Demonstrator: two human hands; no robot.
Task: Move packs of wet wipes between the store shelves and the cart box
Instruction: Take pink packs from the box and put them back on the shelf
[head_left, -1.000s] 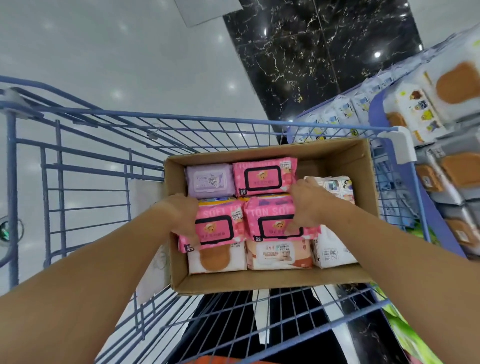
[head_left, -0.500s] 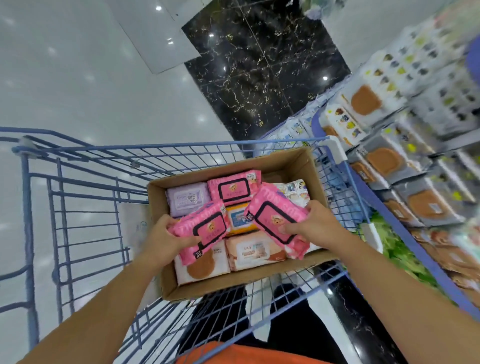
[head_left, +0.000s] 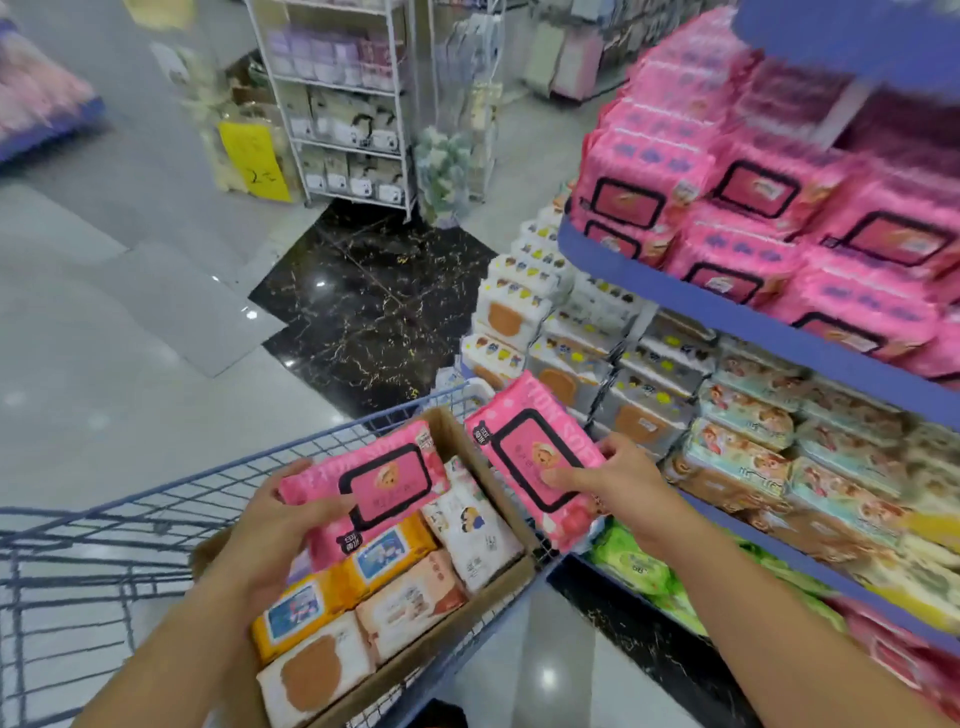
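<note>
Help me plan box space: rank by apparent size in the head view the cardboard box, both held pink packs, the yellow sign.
1. cardboard box
2. left-hand pink pack and right-hand pink pack, alike
3. yellow sign, though it stands farther off

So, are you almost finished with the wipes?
Not yet, it seems. Done: the top shelf already holds many pink packs. In hand: the left hand grips a pink pack over the cart box; the right hand grips a second pink pack out toward the shelves. Left: orange packs, a peach pack and white packs lie in the box.
</note>
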